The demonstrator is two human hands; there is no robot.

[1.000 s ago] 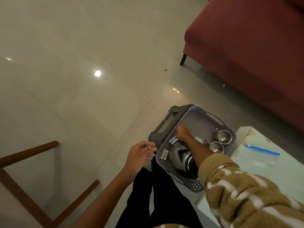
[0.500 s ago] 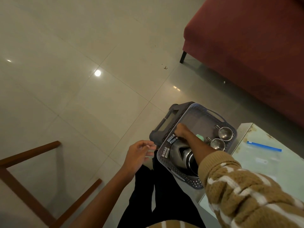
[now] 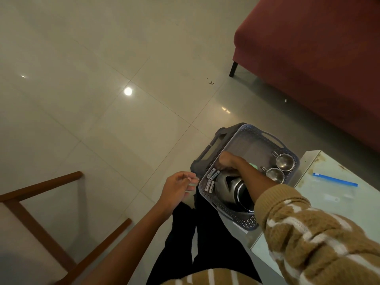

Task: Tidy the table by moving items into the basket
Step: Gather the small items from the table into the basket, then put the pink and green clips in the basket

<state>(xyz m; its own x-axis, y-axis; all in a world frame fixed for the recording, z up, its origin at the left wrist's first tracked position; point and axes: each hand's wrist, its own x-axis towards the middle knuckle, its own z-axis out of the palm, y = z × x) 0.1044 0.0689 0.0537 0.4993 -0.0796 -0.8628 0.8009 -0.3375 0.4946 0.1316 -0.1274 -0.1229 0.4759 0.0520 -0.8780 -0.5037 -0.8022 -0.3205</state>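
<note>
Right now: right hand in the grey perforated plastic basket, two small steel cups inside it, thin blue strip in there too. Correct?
No: the head view shows the thin blue strip lying on the pale table, outside the grey perforated plastic basket. The right hand is in the basket and the two small steel cups are inside it.

You have a single view, worn on your head, facing forward and steeply down. It sits close above the basket (image 3: 230, 213) beside the table's (image 3: 349, 202) left edge, low right in frame. The wide lens also catches the floor (image 3: 102, 110), a sofa (image 3: 308, 68) and a chair (image 3: 39, 186) at the margins.
</note>
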